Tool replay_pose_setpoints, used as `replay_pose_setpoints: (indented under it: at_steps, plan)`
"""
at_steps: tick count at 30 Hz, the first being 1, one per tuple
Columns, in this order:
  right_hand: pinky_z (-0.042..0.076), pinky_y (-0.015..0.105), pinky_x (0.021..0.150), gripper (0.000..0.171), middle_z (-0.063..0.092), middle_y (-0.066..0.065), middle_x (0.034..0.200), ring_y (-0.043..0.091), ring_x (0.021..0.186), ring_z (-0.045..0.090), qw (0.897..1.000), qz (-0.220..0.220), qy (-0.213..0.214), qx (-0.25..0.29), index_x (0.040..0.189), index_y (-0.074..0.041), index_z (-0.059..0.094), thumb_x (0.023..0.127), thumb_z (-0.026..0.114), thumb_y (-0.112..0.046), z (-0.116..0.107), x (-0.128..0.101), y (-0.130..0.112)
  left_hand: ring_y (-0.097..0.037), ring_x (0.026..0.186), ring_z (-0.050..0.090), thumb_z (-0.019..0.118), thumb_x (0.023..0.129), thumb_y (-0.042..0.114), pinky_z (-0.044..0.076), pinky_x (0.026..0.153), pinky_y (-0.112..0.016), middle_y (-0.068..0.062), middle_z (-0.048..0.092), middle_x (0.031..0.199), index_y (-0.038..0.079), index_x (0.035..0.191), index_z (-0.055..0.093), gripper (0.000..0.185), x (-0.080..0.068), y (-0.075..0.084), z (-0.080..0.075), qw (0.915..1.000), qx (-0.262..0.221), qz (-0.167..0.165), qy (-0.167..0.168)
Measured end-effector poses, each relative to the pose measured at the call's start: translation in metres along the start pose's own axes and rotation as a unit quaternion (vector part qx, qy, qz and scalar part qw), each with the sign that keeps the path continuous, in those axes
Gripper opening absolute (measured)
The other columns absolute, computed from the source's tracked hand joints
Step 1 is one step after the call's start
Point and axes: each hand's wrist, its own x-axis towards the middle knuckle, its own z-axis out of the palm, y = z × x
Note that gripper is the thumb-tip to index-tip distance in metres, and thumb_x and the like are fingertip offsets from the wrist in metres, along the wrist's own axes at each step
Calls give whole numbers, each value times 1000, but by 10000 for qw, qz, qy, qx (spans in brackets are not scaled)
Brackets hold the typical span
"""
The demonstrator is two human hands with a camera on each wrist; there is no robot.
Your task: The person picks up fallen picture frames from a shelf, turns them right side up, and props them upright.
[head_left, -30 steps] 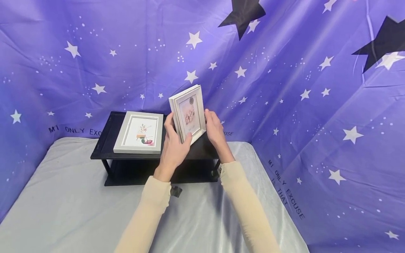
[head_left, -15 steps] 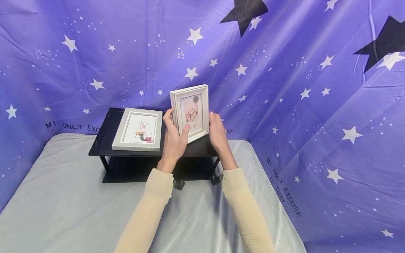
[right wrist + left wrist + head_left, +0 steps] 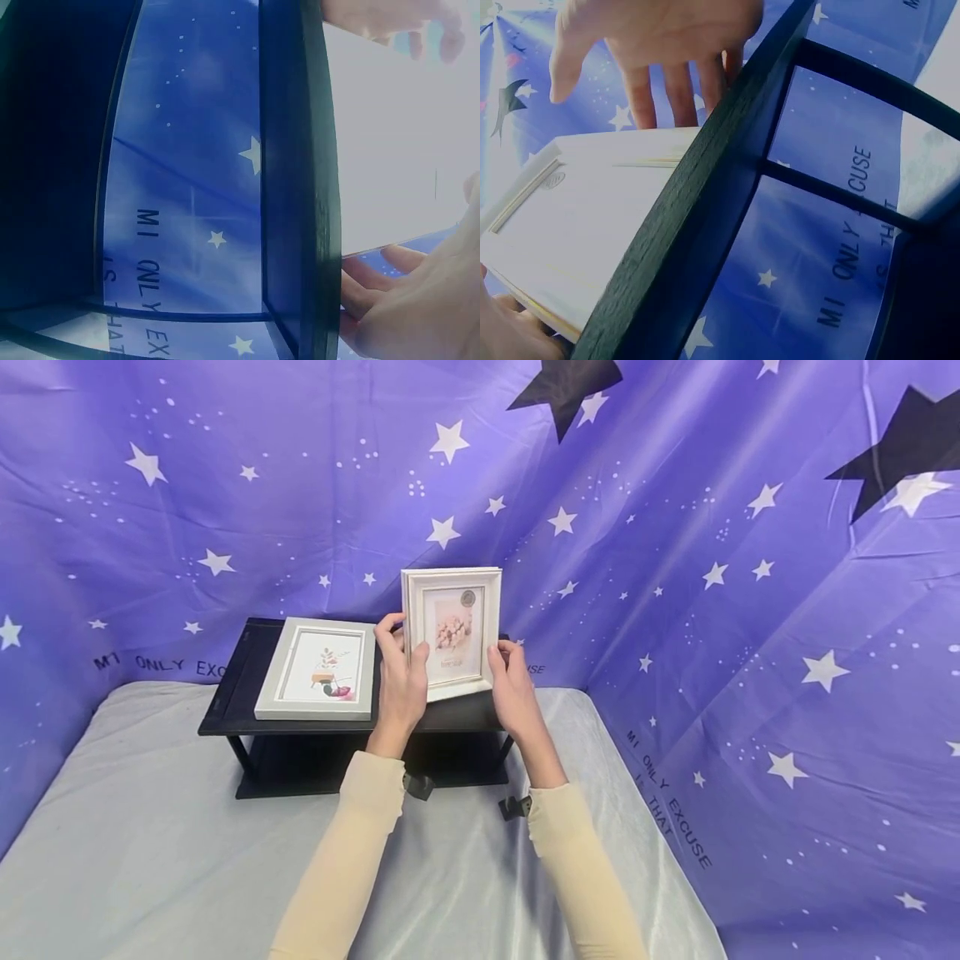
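Observation:
A white picture frame with a pink flower print stands tilted above the right part of a black shelf. My left hand grips its left side, the thumb on the front border and the fingers partly hidden behind. My right hand is at the frame's right edge, thumb close to the border. In the left wrist view, the fingers of this right hand look fairly straight, their tips ending at the frame's edge. A second, pale grey picture frame with a plant print lies face up on the shelf's left part.
The black shelf has a lower board on short legs and stands on a grey cloth-covered surface. Behind and to the right hangs a purple curtain with stars. Small black wrist devices sit near both cuffs.
The white frame has turned so that its front now faces me more squarely. My right hand has moved slightly down along its right edge; the left hand has kept its grip.

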Motion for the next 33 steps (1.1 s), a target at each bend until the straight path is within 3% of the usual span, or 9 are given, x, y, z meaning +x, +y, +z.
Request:
replay_pose_setpoints:
  at_steps: [8, 18, 23, 26, 28, 33]
  plan:
    - [38, 56, 124, 63, 57, 4, 156, 28, 147, 52, 9999, 107, -115, 14, 160, -25, 38, 111, 37, -64, -2, -17, 2, -26, 126, 64, 47, 99, 27, 46, 104, -47, -21, 69, 133, 12, 148, 37, 52, 4, -2, 1, 9989, -365, -158, 260]
    - [48, 54, 115, 63, 60, 8, 150, 28, 137, 62, 9997, 60, -206, 127, 161, -23, 35, 111, 45, -58, -6, -21, 4, -27, 125, 64, 44, 100, 23, 47, 102, -41, -23, 69, 132, 8, 149, 36, 52, 7, -5, 5, 9970, -759, -94, 113]
    - [51, 53, 111, 58, 62, 9, 147, 29, 135, 65, 9997, 47, -251, -9, 157, -22, 40, 110, 51, -53, -10, -16, 2, -29, 124, 59, 47, 103, 21, 43, 105, -44, -22, 59, 139, 12, 152, 33, 51, 5, 1, 0, 9987, -405, -313, -44]
    - [52, 53, 110, 54, 64, 9, 145, 29, 133, 67, 9997, 9, -237, -107, 154, -20, 44, 109, 55, -49, -13, -14, 2, -29, 124, 57, 50, 104, 18, 43, 107, -46, -20, 54, 141, 12, 152, 35, 51, 2, 6, -2, 9990, -82, -443, 43]
    - [51, 54, 110, 54, 63, 9, 146, 29, 132, 67, 9997, -55, -191, -121, 153, -19, 45, 109, 55, -48, -14, -12, 1, -29, 127, 55, 52, 104, 14, 42, 111, -46, -19, 53, 143, 11, 151, 36, 50, -1, 10, -3, 9988, 7, -477, 129]
    - [28, 57, 125, 58, 55, 12, 150, 28, 138, 59, 9983, -304, 274, -412, 156, -14, 44, 109, 55, -45, -15, -11, -2, -29, 139, 46, 53, 101, 12, 42, 118, -49, -18, 47, 148, 6, 150, 39, 51, -6, 21, -7, 9980, 312, -500, 237]
